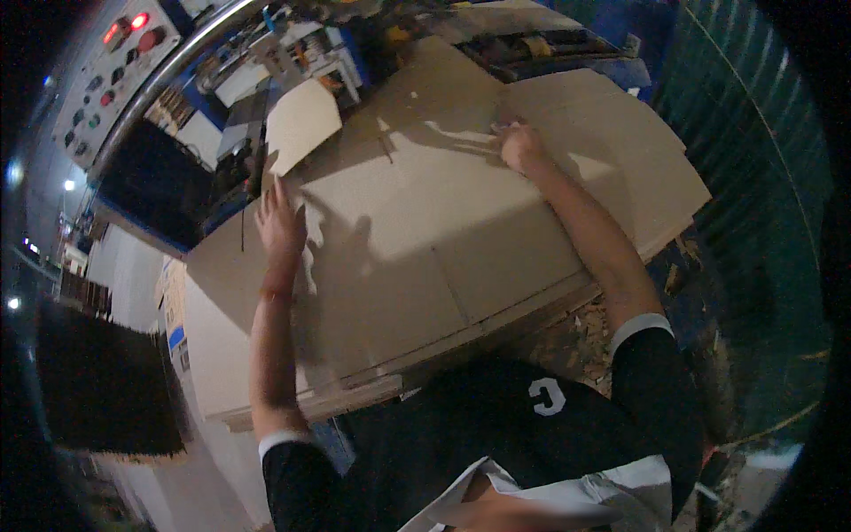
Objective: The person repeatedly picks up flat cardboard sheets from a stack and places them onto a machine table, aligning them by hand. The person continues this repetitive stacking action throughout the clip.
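Note:
A wide tan cardboard sheet (399, 293) with dark crease lines and slots lies spread before me, seemingly on top of more sheets. My left hand (281, 226) is over its left part, fingers stretched toward the far side and apart. Just beyond those fingertips rises a pale cardboard flap (306, 122); whether they touch it is unclear. Farther off and to the right, my right hand (521, 148) is at the sheet, its fingers partly bent and blurred. Shadows of both hands fall across the cardboard. I cannot make out anything held in the right hand.
A control panel (115, 80) with buttons and lit red lamps stands at upper left, behind a curved metal rail (168, 71). Machine parts (301, 53) are beyond the sheet. A green corrugated wall (753, 177) runs along the right. Cardboard scraps (589, 337) lie below the near edge.

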`<action>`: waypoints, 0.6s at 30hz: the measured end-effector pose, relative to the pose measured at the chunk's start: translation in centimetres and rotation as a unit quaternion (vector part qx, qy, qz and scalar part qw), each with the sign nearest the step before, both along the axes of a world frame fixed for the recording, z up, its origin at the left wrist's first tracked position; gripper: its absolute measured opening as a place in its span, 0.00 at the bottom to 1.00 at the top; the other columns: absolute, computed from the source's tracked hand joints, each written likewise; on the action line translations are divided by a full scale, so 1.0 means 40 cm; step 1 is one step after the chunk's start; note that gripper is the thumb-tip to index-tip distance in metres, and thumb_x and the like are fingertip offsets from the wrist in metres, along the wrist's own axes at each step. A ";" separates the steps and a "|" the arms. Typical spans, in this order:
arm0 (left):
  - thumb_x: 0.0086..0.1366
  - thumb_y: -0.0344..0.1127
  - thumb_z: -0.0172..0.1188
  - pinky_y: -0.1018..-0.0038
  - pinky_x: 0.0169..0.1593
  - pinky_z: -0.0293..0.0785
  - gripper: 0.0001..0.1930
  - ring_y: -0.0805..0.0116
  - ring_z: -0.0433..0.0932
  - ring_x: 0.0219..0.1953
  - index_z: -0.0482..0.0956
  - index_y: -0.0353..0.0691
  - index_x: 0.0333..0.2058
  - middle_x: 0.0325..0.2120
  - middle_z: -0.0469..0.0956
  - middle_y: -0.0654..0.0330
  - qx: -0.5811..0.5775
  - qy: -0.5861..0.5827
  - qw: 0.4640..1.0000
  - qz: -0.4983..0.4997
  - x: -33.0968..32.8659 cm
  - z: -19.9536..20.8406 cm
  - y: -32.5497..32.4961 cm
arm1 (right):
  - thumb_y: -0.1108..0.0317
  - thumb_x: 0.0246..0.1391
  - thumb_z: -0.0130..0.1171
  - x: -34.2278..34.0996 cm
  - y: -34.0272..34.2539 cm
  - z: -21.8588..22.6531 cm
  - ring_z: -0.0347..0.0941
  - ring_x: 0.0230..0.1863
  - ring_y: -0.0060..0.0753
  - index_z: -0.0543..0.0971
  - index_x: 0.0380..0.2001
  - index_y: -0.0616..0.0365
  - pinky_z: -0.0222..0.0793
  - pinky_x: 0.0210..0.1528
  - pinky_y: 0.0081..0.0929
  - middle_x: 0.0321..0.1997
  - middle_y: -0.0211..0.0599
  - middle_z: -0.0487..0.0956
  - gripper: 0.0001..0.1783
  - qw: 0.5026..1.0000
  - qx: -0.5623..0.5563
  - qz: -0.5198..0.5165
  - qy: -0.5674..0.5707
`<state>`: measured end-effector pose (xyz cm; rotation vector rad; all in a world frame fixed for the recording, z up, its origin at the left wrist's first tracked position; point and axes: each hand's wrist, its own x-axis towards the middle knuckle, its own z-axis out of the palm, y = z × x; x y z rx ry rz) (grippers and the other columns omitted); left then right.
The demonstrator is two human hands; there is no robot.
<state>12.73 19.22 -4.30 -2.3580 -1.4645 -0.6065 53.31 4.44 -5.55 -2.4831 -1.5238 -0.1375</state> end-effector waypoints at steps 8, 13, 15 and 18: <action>0.56 0.43 0.60 0.61 0.56 0.60 0.33 0.51 0.65 0.54 0.60 0.34 0.57 0.53 0.66 0.47 0.136 -0.113 0.936 0.305 -0.628 -0.141 -0.317 | 0.44 0.49 0.54 0.155 -0.537 -0.056 0.48 0.66 0.54 0.65 0.56 0.61 0.47 0.64 0.42 0.61 0.53 0.60 0.38 0.944 0.207 -0.254 -0.033; 0.56 0.45 0.59 0.61 0.53 0.63 0.33 0.50 0.67 0.51 0.61 0.32 0.56 0.51 0.68 0.45 0.087 -0.140 0.868 0.469 -0.789 -0.249 -0.391 | 0.43 0.50 0.50 0.195 -0.588 -0.140 0.43 0.67 0.57 0.59 0.60 0.61 0.42 0.66 0.42 0.63 0.59 0.56 0.41 0.932 0.085 -0.353 -0.019; 0.56 0.46 0.59 0.61 0.52 0.64 0.33 0.50 0.68 0.49 0.62 0.30 0.55 0.50 0.68 0.44 0.100 -0.201 0.856 0.466 -0.763 -0.236 -0.391 | 0.49 0.51 0.54 0.201 -0.565 -0.148 0.48 0.66 0.55 0.61 0.58 0.62 0.47 0.65 0.41 0.61 0.57 0.60 0.38 0.912 0.175 -0.370 -0.021; 0.56 0.46 0.60 0.60 0.51 0.65 0.33 0.50 0.69 0.48 0.63 0.29 0.54 0.49 0.69 0.44 0.099 -0.328 0.839 0.422 -0.723 -0.185 -0.394 | 0.65 0.52 0.55 0.227 -0.545 -0.140 0.63 0.52 0.41 0.63 0.56 0.63 0.61 0.54 0.35 0.51 0.49 0.69 0.29 0.778 0.534 -0.257 0.209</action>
